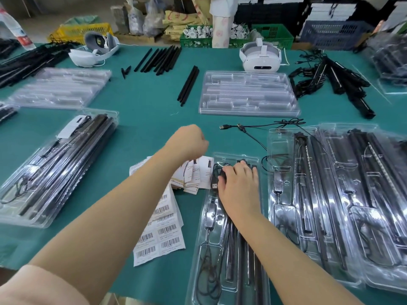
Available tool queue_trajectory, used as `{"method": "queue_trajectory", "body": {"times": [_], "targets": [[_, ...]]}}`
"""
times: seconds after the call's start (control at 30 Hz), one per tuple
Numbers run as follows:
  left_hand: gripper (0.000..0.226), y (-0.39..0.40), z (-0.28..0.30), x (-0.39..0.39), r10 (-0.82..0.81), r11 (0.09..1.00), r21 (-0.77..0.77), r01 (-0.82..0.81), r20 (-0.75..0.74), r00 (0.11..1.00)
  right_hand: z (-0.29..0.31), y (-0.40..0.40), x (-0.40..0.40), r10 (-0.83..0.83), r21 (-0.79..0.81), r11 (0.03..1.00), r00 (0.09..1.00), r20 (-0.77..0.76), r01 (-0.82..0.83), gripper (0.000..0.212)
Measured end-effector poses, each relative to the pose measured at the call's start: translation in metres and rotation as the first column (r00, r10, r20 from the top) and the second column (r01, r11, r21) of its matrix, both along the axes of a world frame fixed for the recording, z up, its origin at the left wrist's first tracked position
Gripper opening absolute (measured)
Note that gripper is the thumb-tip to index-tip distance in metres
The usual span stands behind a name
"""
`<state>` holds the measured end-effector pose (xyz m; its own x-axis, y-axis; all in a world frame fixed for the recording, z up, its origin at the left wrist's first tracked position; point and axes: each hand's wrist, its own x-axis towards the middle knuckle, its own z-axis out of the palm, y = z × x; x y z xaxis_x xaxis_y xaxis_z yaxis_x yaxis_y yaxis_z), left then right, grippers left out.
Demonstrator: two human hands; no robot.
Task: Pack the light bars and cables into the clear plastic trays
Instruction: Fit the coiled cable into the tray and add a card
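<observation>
A clear plastic tray (253,159) lies in front of me with black light bars (242,249) and a coiled black cable (209,271) in its slots. My right hand (239,186) lies flat on the tray's far end, straight fingers pressing on the bar ends and on the cable beside its USB plug (214,184). My left hand (191,140) hangs bent at the wrist over a heap of small paper cards (198,177). Its fingers point down behind the back of the hand and are hidden.
Sheets of barcode labels (165,227) lie left of the tray. Packed trays sit at right (308,194) and left (55,168); empty trays (248,93) lie farther back. Also here are loose bars (188,84), a loose USB cable (253,130) and two white headsets (261,56).
</observation>
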<state>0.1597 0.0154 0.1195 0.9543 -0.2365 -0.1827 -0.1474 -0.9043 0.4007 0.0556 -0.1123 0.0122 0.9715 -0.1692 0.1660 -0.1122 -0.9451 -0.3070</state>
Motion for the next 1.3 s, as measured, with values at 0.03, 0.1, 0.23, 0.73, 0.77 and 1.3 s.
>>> {"method": "queue_trajectory", "body": {"times": [0.03, 0.1, 0.23, 0.73, 0.77, 1.3], "targets": [[0.025, 0.011, 0.003, 0.002, 0.018, 1.000, -0.020, -0.017, 0.023, 1.000, 0.000, 0.000, 0.000, 0.002, 0.011, 1.000, 1.000, 0.005, -0.002, 0.036], [0.027, 0.038, 0.004, 0.002, 0.069, 0.997, -0.047, -0.067, 0.039, 0.997, 0.000, -0.001, 0.000, 0.003, 0.021, 1.000, 1.000, 0.008, -0.004, 0.038], [0.019, 0.090, -0.013, -0.016, 0.116, 0.991, 0.060, -0.121, 0.085, 0.990, 0.001, 0.000, 0.001, 0.001, 0.024, 1.000, 1.000, -0.003, -0.001, 0.042], [0.028, 0.059, -0.053, -0.020, 0.045, 0.993, 0.094, -0.069, 0.238, 0.970, 0.004, 0.002, -0.002, -0.009, 0.046, 0.999, 1.000, 0.002, 0.009, 0.042], [0.034, 0.052, -0.053, -0.020, 0.034, 0.988, 0.136, -0.067, 0.234, 0.972, 0.004, 0.002, -0.002, -0.010, 0.047, 0.999, 1.000, 0.003, 0.010, 0.042], [0.013, 0.032, -0.032, -0.012, 0.233, 0.938, -0.258, -0.232, -0.027, 0.972, 0.002, 0.000, 0.000, -0.004, 0.037, 0.999, 1.000, -0.001, 0.004, 0.042]]}}
